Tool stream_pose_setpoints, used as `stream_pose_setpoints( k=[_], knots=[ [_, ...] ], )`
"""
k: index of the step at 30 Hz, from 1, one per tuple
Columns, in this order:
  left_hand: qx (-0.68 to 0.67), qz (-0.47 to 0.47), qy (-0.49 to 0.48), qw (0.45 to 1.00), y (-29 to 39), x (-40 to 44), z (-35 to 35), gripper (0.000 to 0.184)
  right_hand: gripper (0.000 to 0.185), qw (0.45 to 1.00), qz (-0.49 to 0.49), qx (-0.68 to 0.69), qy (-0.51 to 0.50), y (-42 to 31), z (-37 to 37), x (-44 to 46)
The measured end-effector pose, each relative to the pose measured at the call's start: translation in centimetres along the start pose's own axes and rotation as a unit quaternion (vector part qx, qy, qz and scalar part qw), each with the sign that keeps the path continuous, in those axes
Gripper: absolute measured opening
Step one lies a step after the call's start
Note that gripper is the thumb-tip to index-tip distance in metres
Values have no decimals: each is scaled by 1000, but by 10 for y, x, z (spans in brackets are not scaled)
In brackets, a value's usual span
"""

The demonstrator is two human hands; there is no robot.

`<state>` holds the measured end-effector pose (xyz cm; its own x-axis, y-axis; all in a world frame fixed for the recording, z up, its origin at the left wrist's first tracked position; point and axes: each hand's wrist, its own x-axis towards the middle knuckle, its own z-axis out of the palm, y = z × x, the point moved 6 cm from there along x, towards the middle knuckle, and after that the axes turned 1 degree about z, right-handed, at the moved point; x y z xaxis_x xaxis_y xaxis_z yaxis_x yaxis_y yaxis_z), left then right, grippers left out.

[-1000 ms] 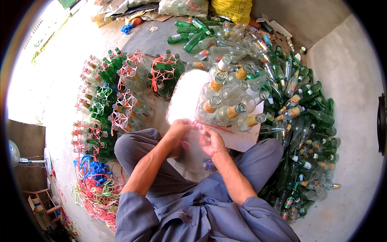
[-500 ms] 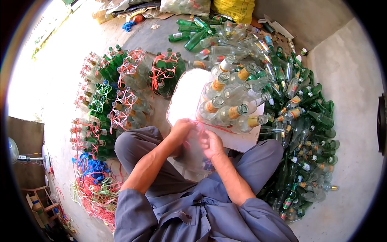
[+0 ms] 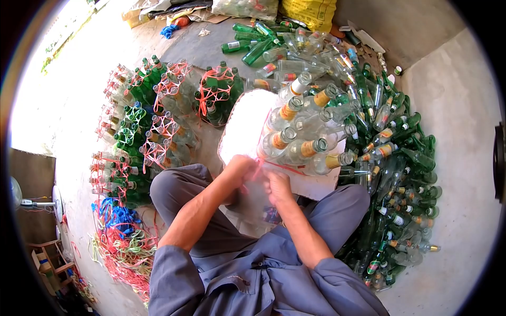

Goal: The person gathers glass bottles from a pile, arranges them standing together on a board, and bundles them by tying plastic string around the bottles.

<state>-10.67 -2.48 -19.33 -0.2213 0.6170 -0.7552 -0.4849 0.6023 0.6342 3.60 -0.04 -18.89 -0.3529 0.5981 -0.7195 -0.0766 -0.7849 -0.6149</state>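
A group of clear glass bottles [image 3: 300, 124] stands on a white board [image 3: 245, 121], with pink string [image 3: 259, 162] around its lower part. At the near left corner of the group, my left hand [image 3: 241, 169] is closed on the pink string. My right hand [image 3: 278, 187] is just to its right, fingers curled and somewhat blurred; whether string runs into it is hard to make out. A loose end of the string hangs below my left hand.
Bundles of bottles tied with string [image 3: 168, 139] stand to the left. A tangled heap of coloured string [image 3: 124, 247] lies at the lower left. Loose bottles [image 3: 390, 210] are piled along the right, and a yellow sack [image 3: 308, 13] is at the back.
My right hand has moved slightly right and down, away from my left hand, and its fingers have curled in. My left hand stays nearly in place at the string.
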Motion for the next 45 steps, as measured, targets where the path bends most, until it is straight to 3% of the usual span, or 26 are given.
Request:
stream_pose_setpoints(
  k=[4, 15, 22, 28, 31, 33, 36, 38, 43, 45],
  knots=[
    [-6, -32, -8, 999, -7, 9, -3, 17, 12, 999, -30, -27, -26, 0, 13, 15],
    [47, -43, 22, 998, -3, 11, -3, 16, 21, 970, 36, 203, -125, 29, 5, 43],
    [63, -25, 18, 998, -2, 8, -6, 12, 5, 982, 19, 159, -103, 23, 12, 38],
    [-1, -47, 16, 999, -11, 20, -11, 8, 10, 985, 31, 136, -104, 20, 12, 35],
    [49, 85, -39, 994, -40, 67, -23, 8, 8, 982, 51, 143, -109, 19, 15, 32],
    [68, 94, -49, 992, -43, 71, -23, 12, 8, 981, 51, 142, -124, 17, 16, 32],
    [53, -33, -5, 998, -23, 41, -15, 19, 9, 981, 55, 142, -124, 14, 17, 31],
    [38, -46, 10, 998, -14, 28, -12, 9, 12, 978, 56, 155, -128, 16, 15, 33],
    [-21, -40, 29, 999, -18, 29, -12, 8, 25, 972, 50, 194, -120, 31, 8, 48],
    [-49, -21, 37, 998, -18, 31, -14, 9, 17, 980, 44, 179, -78, 25, 11, 44]
  ],
)
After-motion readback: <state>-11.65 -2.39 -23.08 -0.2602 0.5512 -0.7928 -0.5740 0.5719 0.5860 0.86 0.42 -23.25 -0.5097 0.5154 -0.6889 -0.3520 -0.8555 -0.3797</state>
